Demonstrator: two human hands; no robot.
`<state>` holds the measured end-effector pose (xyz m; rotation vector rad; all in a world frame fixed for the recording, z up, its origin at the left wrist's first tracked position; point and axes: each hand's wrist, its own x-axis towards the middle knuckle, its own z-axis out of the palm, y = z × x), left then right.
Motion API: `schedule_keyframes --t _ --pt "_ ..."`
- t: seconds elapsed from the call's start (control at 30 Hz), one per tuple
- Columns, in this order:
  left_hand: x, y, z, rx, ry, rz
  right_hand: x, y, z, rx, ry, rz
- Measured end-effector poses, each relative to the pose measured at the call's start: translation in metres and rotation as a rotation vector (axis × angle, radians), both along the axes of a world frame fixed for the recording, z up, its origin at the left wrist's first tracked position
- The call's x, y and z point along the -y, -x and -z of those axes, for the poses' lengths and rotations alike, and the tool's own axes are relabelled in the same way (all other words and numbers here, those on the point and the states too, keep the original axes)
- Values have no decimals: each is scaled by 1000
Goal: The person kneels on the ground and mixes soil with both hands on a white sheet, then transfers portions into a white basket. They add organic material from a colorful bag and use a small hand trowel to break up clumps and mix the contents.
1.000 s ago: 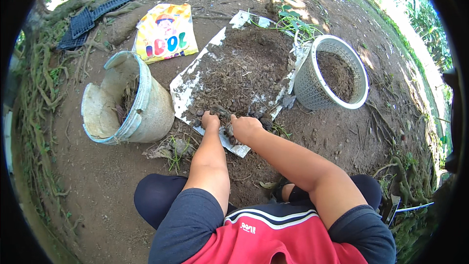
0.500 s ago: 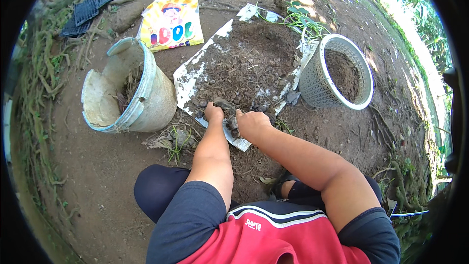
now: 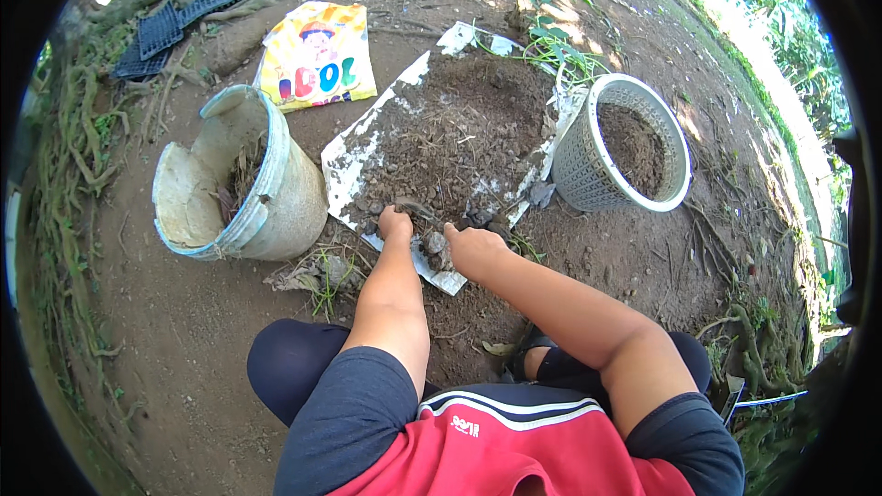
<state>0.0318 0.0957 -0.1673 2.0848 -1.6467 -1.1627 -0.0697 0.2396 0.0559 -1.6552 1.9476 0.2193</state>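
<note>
A pile of dark, crumbly soil (image 3: 450, 133) with bits of root lies on a flattened white sack (image 3: 342, 161) on the ground in front of me. At its near edge my right hand (image 3: 476, 250) is closed, index finger pointing forward along a dark, narrow tool-like piece (image 3: 423, 212) whose kind I cannot make out. My left hand (image 3: 395, 223) is at the other end of that piece, fingers curled down at the soil and partly hidden. Greyish clods (image 3: 439, 253) lie between my hands, and dark lumps (image 3: 485, 219) sit just beyond the right one.
A broken-rimmed whitish bucket (image 3: 299, 188) with dry plant matter stands tilted at left. At right a grey perforated basket (image 3: 583, 161) holds soil. A yellow-white printed bag (image 3: 319, 55) lies behind, black seedling trays (image 3: 161, 32) far left, uprooted green plants (image 3: 565, 55) behind the pile.
The whole view has shifted slightly, so things sit a little lower in it. Both hands stay at the pile's near edge, with little visible movement against the soil.
</note>
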Motion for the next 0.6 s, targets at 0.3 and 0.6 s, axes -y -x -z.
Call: schedule_keyframes --t 0.3,0.6 --pt "-5 1 -29 50 -29 29 6 -3 -6 -75 -15 -59" --pt "-9 4 -36 76 -56 48 3 -4 11 -54 -49 21"
